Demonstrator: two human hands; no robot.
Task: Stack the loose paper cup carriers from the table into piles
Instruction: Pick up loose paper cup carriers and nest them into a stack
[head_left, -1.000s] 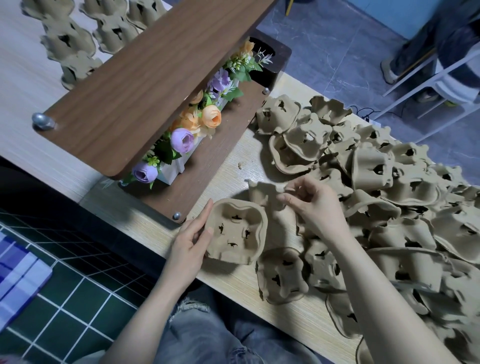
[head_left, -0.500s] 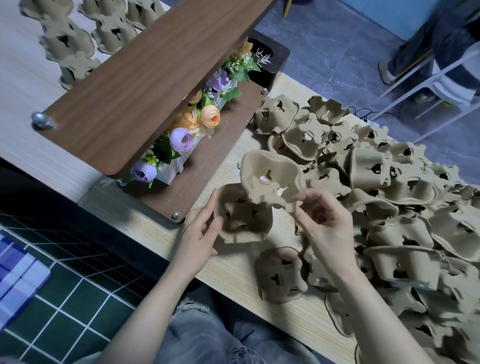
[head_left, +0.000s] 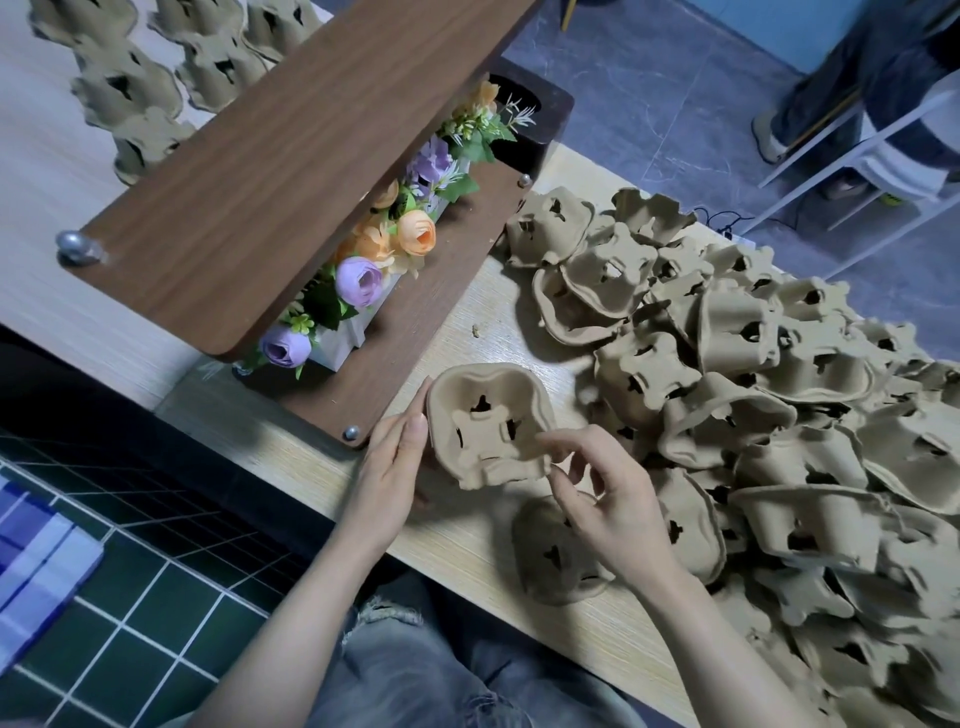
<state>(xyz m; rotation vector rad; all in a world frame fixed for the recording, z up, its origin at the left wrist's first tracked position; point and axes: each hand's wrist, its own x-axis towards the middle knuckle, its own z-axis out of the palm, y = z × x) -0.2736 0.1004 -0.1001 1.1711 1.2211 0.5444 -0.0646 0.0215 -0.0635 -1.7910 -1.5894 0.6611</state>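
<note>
Table (head_left: 519, 561) surface carries the carrier (head_left: 488, 426), braced on its left rim by the flat-fingered left hand (head_left: 387, 473), while the right hand (head_left: 608, 499), fingers loosely spread, touches its right rim nearest the loose heap (head_left: 779, 415).

Grey stone floor (head_left: 649, 93) beyond the pale wooden table (head_left: 498, 551); dark green tiles (head_left: 130, 644) below; a white chair frame (head_left: 852, 171) far right.

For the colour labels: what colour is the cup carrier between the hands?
Plain tan-brown pulp cup carrier, head view.

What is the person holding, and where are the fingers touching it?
A stack of brown cup carriers. The left hand steadies its left rim with straight fingers; the right hand touches its right edge with a fingertip, hardly gripping.
</note>
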